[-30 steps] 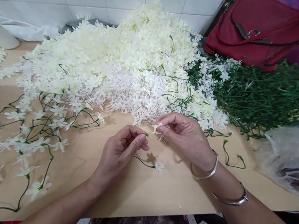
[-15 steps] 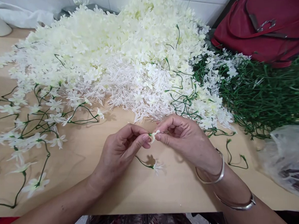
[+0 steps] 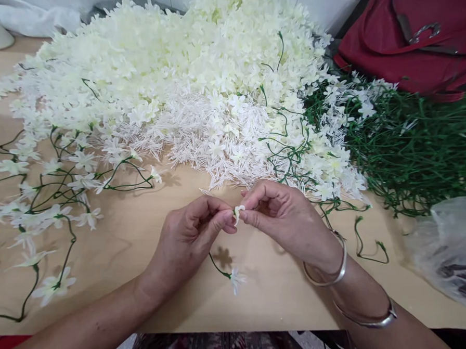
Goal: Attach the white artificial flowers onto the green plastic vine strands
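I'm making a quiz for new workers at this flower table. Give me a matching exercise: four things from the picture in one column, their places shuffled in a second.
Things
1. red bag
2. green stems
3. plastic bag
4. small blossom

Places
A. near right corner of the table
B. pinched between left hand and right hand
C. far right, by the tiled wall
D. piled right of the white flower heap

Pairs: 1-C, 2-D, 3-A, 4-B

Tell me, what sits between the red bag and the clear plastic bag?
A tangled heap of green stems fills the stretch between red bag and plastic bag, in the head view.
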A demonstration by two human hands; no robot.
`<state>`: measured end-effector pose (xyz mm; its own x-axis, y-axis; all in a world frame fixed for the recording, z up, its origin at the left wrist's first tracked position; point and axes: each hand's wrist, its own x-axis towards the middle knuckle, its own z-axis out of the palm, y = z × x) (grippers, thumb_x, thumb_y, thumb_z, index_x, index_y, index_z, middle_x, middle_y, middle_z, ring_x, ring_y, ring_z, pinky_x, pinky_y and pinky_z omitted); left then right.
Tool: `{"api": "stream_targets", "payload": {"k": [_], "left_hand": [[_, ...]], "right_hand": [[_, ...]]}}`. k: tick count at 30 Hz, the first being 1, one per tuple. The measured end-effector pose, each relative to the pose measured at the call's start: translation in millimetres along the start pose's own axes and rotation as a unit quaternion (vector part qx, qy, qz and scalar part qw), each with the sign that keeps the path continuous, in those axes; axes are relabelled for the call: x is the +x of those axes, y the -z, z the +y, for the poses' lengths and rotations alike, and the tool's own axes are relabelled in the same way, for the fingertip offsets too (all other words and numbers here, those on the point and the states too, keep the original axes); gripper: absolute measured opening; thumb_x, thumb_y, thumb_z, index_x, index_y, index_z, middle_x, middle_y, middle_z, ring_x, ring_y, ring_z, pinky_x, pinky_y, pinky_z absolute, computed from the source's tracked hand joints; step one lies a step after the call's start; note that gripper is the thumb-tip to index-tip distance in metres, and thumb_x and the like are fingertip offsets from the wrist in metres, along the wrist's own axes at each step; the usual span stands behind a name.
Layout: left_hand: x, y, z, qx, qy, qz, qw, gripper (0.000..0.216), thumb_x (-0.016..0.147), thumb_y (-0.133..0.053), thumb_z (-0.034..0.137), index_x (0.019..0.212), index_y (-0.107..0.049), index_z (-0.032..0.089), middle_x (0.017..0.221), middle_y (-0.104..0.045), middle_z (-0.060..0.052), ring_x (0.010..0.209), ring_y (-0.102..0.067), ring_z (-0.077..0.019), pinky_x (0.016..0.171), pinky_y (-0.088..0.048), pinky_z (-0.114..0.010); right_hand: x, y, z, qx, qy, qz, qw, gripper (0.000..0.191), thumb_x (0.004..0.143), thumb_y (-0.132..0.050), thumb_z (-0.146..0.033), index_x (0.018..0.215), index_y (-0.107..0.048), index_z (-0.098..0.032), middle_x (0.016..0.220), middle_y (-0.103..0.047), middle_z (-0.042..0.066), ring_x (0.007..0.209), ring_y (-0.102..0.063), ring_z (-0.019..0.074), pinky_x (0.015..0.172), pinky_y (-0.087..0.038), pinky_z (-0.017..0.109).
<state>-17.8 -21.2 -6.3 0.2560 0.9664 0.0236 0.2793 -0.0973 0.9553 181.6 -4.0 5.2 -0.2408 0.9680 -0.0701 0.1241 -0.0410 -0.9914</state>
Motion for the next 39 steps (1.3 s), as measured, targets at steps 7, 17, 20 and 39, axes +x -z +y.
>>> {"api": "stream_targets", "payload": {"k": [7,17,20,39], "left_hand": [[-1,0,-2,0.002,-0.002,0.001,1.0,0.016,0.101,-0.066,0.031,0.09,-0.069,0.019,0.075,-0.079,0.001,0.065,-0.074,-0.013,0.061,-0.054,-0.022],[-1,-2,-1,0.02,-0.011,0.004,1.0,0.009,0.101,-0.064,0.028,0.1,-0.068,0.019,0.077,-0.078,0.001,0.064,-0.072,-0.0117,0.058,-0.052,-0.021],[-1,-2,0,0.014,-0.017,0.006,1.0,0.009,0.1,-0.065,0.026,0.095,-0.069,0.019,0.077,-0.079,0.001,0.066,-0.073,-0.012,0.06,-0.053,-0.021],[-4,1,-7,0.054,-0.031,-0.019,0.998,0.014,0.102,-0.062,0.024,0.092,-0.07,0.02,0.079,-0.079,0.0,0.065,-0.071,-0.0127,0.058,-0.048,-0.022]], "right_hand": [[0,-2,-3,-0.007,-0.005,0.006,1.0,0.02,0.082,-0.082,-0.032,0.074,-0.066,-0.023,0.07,-0.067,0.0,0.066,-0.06,0.0147,0.059,-0.048,0.028],[6,12,-3,0.014,-0.019,-0.01,1.0,0.027,0.079,-0.089,-0.039,0.077,-0.069,-0.021,0.071,-0.067,0.0,0.066,-0.059,0.0137,0.061,-0.049,0.027],[5,10,-3,0.01,-0.015,-0.015,1.0,0.028,0.079,-0.088,-0.04,0.075,-0.068,-0.021,0.071,-0.067,0.0,0.065,-0.058,0.0135,0.06,-0.049,0.027],[5,5,1,0.0,-0.04,-0.038,0.998,0.029,0.08,-0.087,-0.04,0.073,-0.068,-0.02,0.07,-0.064,-0.001,0.064,-0.054,0.0132,0.057,-0.042,0.027]]}}
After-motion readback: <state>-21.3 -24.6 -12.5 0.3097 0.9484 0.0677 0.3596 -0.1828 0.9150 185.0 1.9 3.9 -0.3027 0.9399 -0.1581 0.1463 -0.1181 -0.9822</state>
